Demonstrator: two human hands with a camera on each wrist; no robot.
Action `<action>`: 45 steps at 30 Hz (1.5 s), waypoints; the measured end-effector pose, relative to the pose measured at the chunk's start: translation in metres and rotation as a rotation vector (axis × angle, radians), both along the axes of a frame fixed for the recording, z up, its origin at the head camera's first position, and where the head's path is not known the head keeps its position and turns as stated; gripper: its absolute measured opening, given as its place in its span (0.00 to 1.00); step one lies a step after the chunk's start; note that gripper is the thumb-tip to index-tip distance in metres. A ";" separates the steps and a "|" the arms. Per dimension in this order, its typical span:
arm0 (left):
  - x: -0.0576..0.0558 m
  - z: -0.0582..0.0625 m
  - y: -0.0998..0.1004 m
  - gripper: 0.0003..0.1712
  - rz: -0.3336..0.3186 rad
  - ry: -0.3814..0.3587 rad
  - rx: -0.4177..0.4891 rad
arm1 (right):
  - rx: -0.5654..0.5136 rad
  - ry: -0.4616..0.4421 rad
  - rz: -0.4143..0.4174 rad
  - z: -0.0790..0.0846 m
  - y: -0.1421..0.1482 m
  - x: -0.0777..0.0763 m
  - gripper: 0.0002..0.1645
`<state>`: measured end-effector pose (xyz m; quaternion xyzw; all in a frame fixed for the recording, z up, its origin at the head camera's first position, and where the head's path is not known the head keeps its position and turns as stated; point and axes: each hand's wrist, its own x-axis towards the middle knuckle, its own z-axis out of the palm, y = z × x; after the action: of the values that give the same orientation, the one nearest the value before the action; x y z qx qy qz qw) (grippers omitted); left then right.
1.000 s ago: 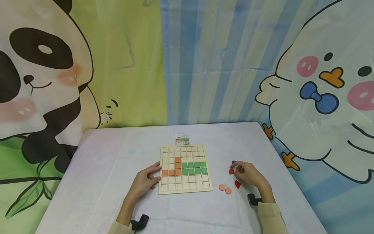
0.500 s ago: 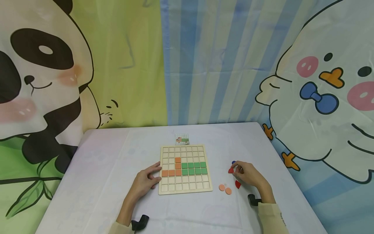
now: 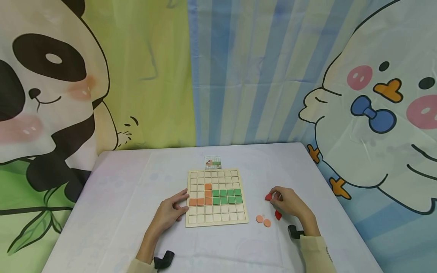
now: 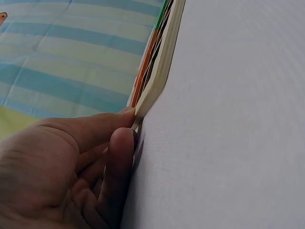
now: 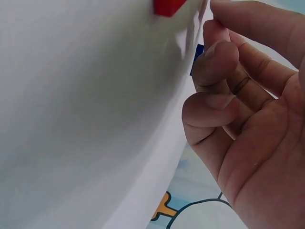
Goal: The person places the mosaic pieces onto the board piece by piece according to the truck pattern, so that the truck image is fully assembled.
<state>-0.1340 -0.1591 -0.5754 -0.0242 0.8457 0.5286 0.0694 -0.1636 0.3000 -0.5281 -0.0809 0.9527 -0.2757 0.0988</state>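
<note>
My left hand (image 3: pixel 170 208) rests at the left side of a wooden grid board (image 3: pixel 217 223), index finger and thumb touching its edge. In the left wrist view the fingertips meet the board's pale edge (image 4: pixel 164 64). Orange tiles (image 3: pixel 208 193) and green tiles (image 3: pixel 227 196) fill some squares. Right of the board, my right hand (image 3: pixel 286 199) pinches a red, fan-shaped piece (image 3: pixel 268 197) by its side, close over the table. A second red piece (image 3: pixel 278 215) lies below that hand. Beyond the curled fingers a blue piece (image 5: pixel 197 58) shows in the right wrist view.
Two round, peach-coloured discs (image 3: pixel 263 220) lie between the board and the right forearm. Behind the board is a small pattern card (image 3: pixel 213 162). Black wrist mounts (image 3: pixel 164 259) sit by both sleeves. A white cloth (image 3: pixel 126 201) covers the table, with printed curtains behind.
The upper red piece has shifted slightly left and away from me and turned in my right fingers. The hand now hides the blue piece in the head view. My left hand keeps its place.
</note>
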 end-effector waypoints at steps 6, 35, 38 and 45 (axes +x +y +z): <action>0.000 0.000 0.000 0.33 -0.010 0.003 -0.008 | -0.006 0.002 -0.012 0.005 -0.006 -0.001 0.11; 0.001 0.000 -0.003 0.33 -0.033 -0.001 -0.010 | -0.043 0.023 0.089 0.014 -0.053 -0.024 0.13; 0.001 0.000 -0.003 0.33 -0.029 0.000 -0.010 | -0.049 0.024 0.097 0.017 -0.059 -0.025 0.12; -0.001 -0.001 -0.002 0.33 -0.017 0.005 -0.014 | -0.047 0.011 0.101 0.023 -0.070 -0.030 0.12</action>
<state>-0.1347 -0.1611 -0.5766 -0.0163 0.8496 0.5223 0.0715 -0.1938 0.2298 -0.5051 -0.1325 0.9412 -0.2924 0.1052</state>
